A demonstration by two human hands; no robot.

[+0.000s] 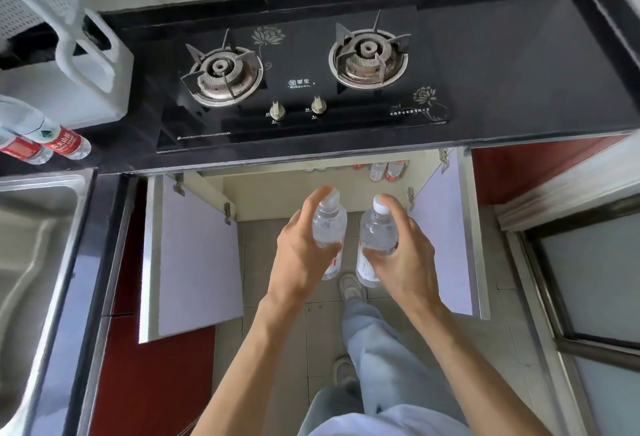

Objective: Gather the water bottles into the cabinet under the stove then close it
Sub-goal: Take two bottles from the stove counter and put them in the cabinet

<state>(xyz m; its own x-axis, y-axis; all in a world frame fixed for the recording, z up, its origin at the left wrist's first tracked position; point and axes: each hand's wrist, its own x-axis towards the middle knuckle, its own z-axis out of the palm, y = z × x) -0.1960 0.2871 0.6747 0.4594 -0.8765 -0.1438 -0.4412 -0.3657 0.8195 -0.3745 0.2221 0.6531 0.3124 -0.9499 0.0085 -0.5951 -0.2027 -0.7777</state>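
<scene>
My left hand (299, 248) grips a clear water bottle (329, 224) with a white cap, held upright in front of the open cabinet (284, 193) under the stove. My right hand (403, 250) holds a second water bottle (377, 231) beside it. Both cabinet doors, the left door (194, 262) and the right door (446, 235), stand wide open. Inside, at the back right, several red-labelled bottles (386, 171) are partly visible. Two more red-labelled bottles (52, 139) lie on the counter at the far left.
A two-burner gas stove (298, 86) fills the black counter above the cabinet. A steel sink (34, 245) is at the left, with a white rack (86, 65) behind it. A glass door (588, 280) stands at the right. My legs and shoes (351, 288) are on the tiled floor.
</scene>
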